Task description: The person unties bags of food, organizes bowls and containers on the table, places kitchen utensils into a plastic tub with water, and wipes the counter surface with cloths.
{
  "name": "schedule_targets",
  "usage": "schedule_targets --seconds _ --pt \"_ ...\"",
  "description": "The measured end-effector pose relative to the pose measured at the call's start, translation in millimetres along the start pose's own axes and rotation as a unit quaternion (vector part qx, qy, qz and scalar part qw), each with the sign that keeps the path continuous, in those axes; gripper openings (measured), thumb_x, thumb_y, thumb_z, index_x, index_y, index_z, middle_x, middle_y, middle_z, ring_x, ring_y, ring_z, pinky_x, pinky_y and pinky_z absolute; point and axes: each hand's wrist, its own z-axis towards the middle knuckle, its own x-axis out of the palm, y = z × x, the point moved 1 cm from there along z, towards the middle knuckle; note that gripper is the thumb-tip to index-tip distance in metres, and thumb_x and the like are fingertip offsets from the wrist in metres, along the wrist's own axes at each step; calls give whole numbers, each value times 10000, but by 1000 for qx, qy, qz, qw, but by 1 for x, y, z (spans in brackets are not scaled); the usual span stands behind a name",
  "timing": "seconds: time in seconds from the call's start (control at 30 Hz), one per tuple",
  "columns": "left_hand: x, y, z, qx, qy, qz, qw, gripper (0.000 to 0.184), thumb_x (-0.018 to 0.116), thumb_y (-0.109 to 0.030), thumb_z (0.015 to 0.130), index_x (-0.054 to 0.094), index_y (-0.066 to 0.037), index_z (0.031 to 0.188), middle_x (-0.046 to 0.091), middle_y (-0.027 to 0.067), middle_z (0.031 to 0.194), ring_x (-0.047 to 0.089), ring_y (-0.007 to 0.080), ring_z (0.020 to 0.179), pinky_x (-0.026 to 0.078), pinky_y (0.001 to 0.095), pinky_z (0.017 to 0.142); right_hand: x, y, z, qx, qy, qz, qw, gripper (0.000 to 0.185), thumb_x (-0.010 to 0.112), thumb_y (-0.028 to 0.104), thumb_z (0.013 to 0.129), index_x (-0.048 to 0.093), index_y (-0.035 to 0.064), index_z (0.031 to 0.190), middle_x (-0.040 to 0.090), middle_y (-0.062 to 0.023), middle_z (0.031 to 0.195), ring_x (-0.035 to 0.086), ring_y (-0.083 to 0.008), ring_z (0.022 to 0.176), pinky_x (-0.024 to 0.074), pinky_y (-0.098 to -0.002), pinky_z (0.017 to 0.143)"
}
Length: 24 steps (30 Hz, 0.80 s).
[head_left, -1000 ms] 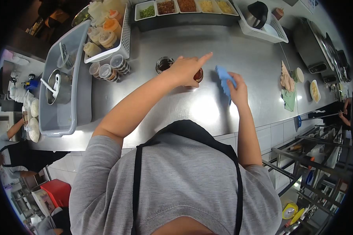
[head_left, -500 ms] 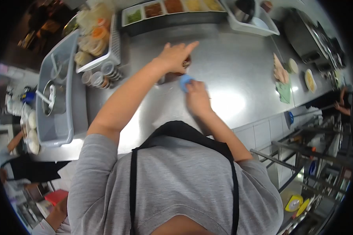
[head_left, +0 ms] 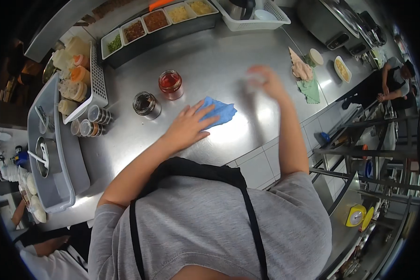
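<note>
My left hand [head_left: 187, 127] lies with fingers spread on the edge of a crumpled blue cloth [head_left: 219, 113] on the steel counter. Up and to the left of it are two glass jars: one with dark contents [head_left: 147, 105], the other with red contents [head_left: 171, 85]. Neither jar is touched by a hand. My right hand [head_left: 268, 83] is raised to the right of the cloth, apart from it; motion smears its fingers, and I see no object in them.
Containers of chopped food [head_left: 156, 21] line the counter's back. At left are a basket of squeeze bottles [head_left: 98, 84], lidded cups [head_left: 98, 114] and a grey tub [head_left: 72, 186]. Pink and green cloths [head_left: 309, 91] lie at right. Another person [head_left: 391, 81] stands far right.
My left hand has come down from the jars onto the blue cloth. My right hand has left the cloth and swung right. Both jars now show fully, and the view has shifted.
</note>
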Motion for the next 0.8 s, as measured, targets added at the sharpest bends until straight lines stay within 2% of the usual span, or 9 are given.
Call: schedule_targets --seconds 0.07,0.1,0.13,0.3,0.4,0.5,0.6,0.73,0.8 --pt "35 4 -9 -19 -18 4 1000 519 628 -162 748 479 -206 1243 429 71 1309 378 307 1225 363 449 964 -56 -108 14 10 -221 -236 946 326 660 192 750 608 94 1057 592 -113 1074 536 -288 1040 424 -366 870" --pt "42 6 -11 -32 -35 8 999 437 611 -128 752 533 -195 1177 476 61 1251 414 299 1186 406 421 931 -80 -98 18 256 -224 -272 900 424 651 248 754 555 60 1122 586 -139 1073 520 -309 1065 409 -373 903" --pt "40 5 -12 -46 -41 13 998 437 611 -128 752 533 -195 1177 476 61 1251 414 299 1186 406 421 931 -95 -182 12 110 -249 -402 874 502 643 303 759 503 48 1168 576 -164 1099 519 -335 1067 407 -406 913" --pt "21 2 -40 -75 -54 -28 995 219 587 -84 719 560 -135 930 521 22 991 493 235 943 492 329 766 -102 -203 -3 287 -81 -493 817 413 576 421 809 564 100 1069 587 -104 1080 562 -283 1020 467 -440 792" --pt "4 2 -73 -109 -83 -44 990 197 594 -80 697 564 -128 886 531 34 935 509 239 897 491 328 739 -104 -150 8 288 -75 -422 857 389 513 431 830 609 130 1057 597 -110 1061 564 -302 1002 455 -442 773" --pt "-35 -1 -119 -238 -139 -64 959 184 600 -65 672 556 -106 846 533 56 876 520 258 828 473 347 710 -120 -99 5 128 -168 -77 974 320 565 283 871 601 -31 918 605 -113 862 563 -210 808 436 -317 748" --pt "-32 11 -148 -359 -169 8 918 200 595 -67 695 571 -115 888 525 61 893 518 258 843 469 353 712 -96 -9 -13 78 -151 19 985 294 604 284 855 572 25 991 525 -89 1041 531 -176 895 446 -298 748" --pt "-10 39 -152 -389 -210 73 894 274 606 -97 727 592 -143 997 510 67 938 513 255 866 470 365 721 6 41 -21 61 18 97 993 269 624 267 834 568 41 968 511 -91 1116 521 -222 993 470 -368 763" --pt "-9 51 -150 -387 -221 82 891 272 610 -107 729 591 -143 999 512 68 931 519 259 870 470 370 727 78 44 -28 3 45 -85 995 247 632 221 789 590 46 959 557 -113 1038 516 -284 989 430 -400 834"
